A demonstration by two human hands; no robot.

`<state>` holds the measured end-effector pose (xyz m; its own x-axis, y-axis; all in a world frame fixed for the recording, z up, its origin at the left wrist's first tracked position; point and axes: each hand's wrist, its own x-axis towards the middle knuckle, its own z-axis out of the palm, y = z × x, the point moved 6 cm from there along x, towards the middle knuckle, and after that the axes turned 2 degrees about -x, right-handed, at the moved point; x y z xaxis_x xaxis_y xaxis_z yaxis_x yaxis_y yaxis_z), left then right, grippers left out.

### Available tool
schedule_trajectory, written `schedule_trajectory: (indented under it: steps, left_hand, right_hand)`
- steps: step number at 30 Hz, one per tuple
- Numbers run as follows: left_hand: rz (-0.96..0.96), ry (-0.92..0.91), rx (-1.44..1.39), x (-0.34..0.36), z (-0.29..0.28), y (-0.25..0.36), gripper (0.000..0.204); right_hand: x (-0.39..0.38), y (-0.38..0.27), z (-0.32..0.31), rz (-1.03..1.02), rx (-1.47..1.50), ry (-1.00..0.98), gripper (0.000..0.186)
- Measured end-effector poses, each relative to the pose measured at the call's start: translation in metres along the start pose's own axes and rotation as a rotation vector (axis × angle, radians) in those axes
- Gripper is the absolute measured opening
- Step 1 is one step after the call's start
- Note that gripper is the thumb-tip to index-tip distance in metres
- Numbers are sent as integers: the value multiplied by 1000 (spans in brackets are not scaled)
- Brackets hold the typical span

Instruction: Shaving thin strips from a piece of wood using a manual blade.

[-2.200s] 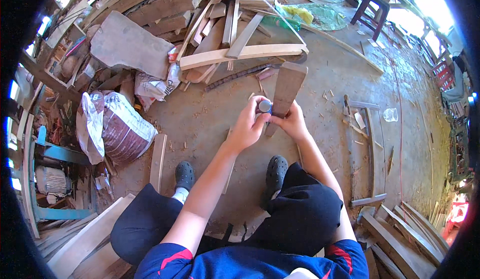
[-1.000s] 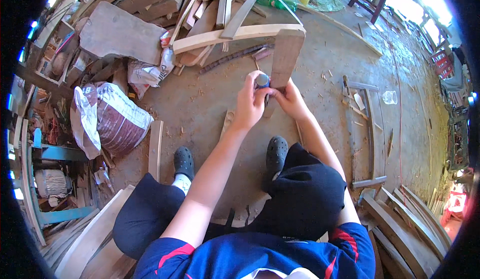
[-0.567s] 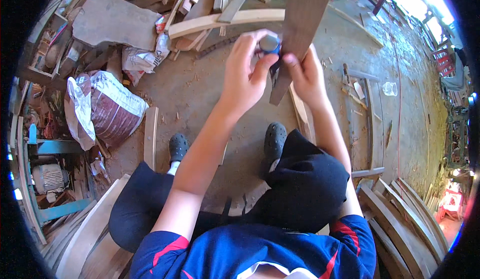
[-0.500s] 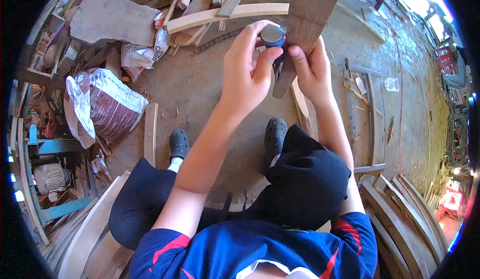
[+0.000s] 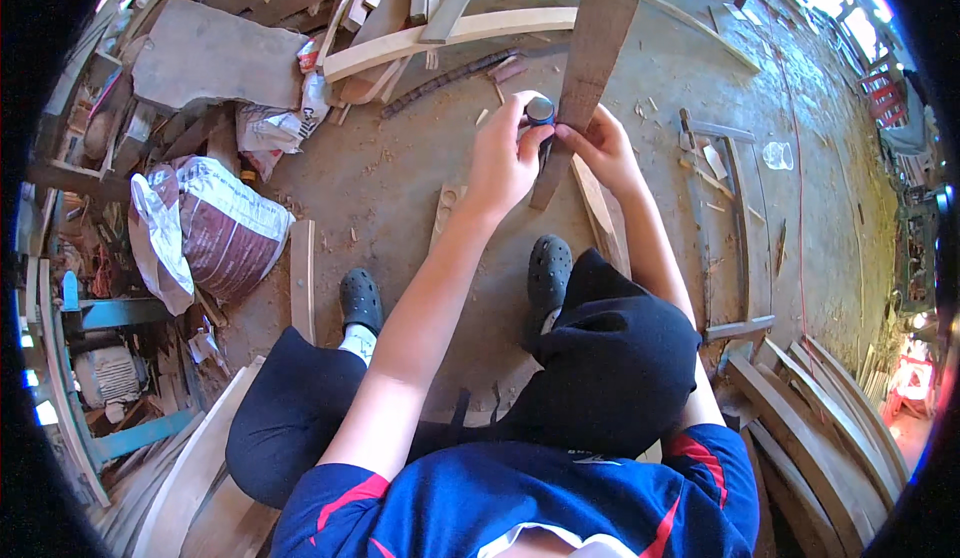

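Note:
Raised in front of me is a flat wooden board (image 5: 597, 53), tilted, wider at its far end. My right hand (image 5: 606, 156) grips its right edge, thumb on the face. My left hand (image 5: 503, 163) is closed round a short blue tool handle with a round grey cap (image 5: 540, 110), held at the board's left edge. A dark narrow part shows below that handle; what kind of tool it is, I cannot make out. Both thumbs come close together at the board.
A curved timber (image 5: 450, 38) and scrap wood lie ahead. At left are a stuffed sack (image 5: 235, 223) and a flat slab (image 5: 215, 58). A wooden frame (image 5: 745, 228) and a clear plastic cup (image 5: 777, 155) lie on the floor at right. Curved boards (image 5: 800, 428) are stacked beside me.
Both hands have moved lower and farther from the camera with the board and the blue-handled tool. The board's far end has come into view. Both grips stay closed.

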<state>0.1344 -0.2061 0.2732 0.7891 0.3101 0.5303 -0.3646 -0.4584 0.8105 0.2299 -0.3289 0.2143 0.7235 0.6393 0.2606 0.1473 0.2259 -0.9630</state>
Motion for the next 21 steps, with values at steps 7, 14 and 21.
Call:
schedule_trajectory:
  steps: [7,14,21]
  left_hand:
    - [-60,-24,-75,-13,-5,-14,30]
    - [-136,131,-394,-14,-18,-30,27]
    - [55,140,-81,0,-12,5,27]
  right_hand:
    - [-7,-20,-1,-28,-395,-71,38]
    - [-9,-29,22,-132,-494,-76,40]
    - [-13,-27,14,-88,-389,43,29]
